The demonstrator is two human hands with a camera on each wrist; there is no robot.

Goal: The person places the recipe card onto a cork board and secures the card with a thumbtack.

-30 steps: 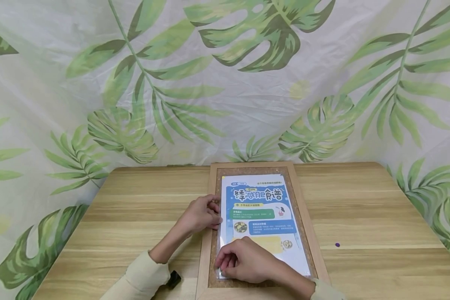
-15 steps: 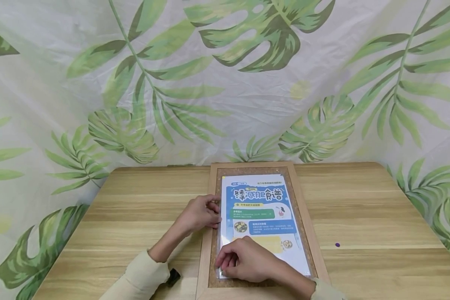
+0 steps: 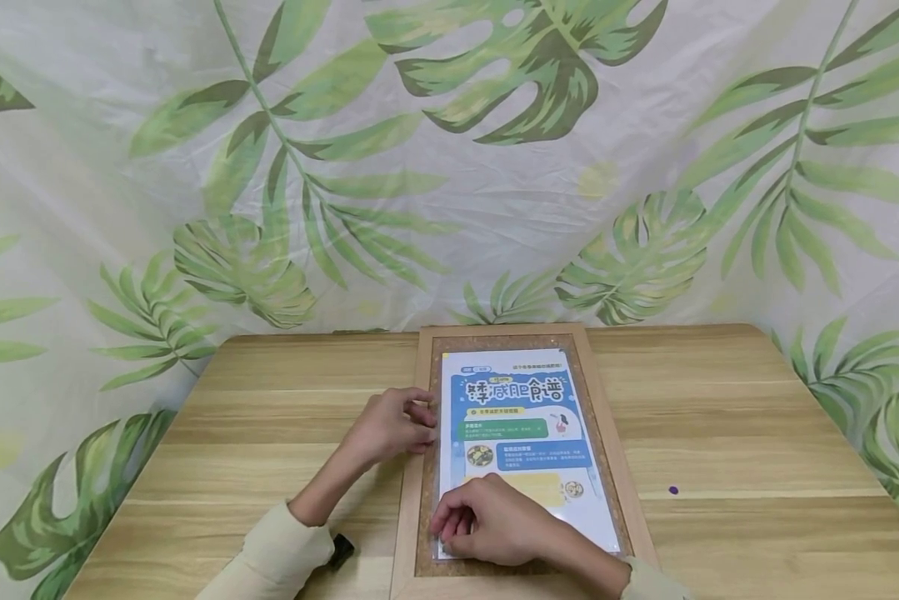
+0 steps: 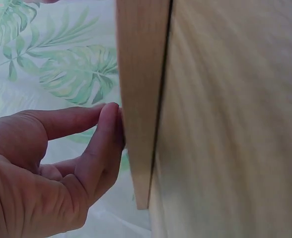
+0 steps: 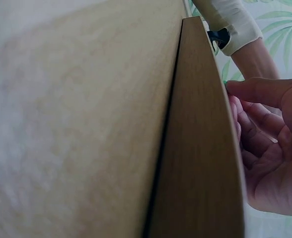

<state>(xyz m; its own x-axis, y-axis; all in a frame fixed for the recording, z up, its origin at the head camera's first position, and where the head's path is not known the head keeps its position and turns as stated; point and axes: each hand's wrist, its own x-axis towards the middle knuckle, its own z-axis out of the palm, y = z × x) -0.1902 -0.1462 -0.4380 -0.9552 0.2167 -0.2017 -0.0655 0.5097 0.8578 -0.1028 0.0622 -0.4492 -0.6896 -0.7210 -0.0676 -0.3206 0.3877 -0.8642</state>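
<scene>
A printed poster (image 3: 524, 433) in a clear sleeve lies on a wood-framed cork board (image 3: 460, 567). My right hand (image 3: 497, 521) is at the poster's lower left corner, fingers curled in and thumb tip pressed down. Under that thumb tip, the right wrist view shows a bit of a green thumbtack (image 5: 225, 84), mostly hidden. At the left side of the frame my left hand (image 3: 392, 427) rests loosely bent, close to the poster's edge. Its thumb and fingertips meet in the left wrist view, with nothing visible between them. A yellow tack (image 3: 445, 356) marks the upper left corner.
The board lies on a wooden table (image 3: 741, 417) against a leaf-patterned cloth (image 3: 344, 167). A small purple round piece (image 3: 673, 490) lies right of the board. Near the left cuff is a black object (image 3: 340, 550).
My left hand has shifted slightly left, away from the poster's edge. My right hand stays at the lower left corner.
</scene>
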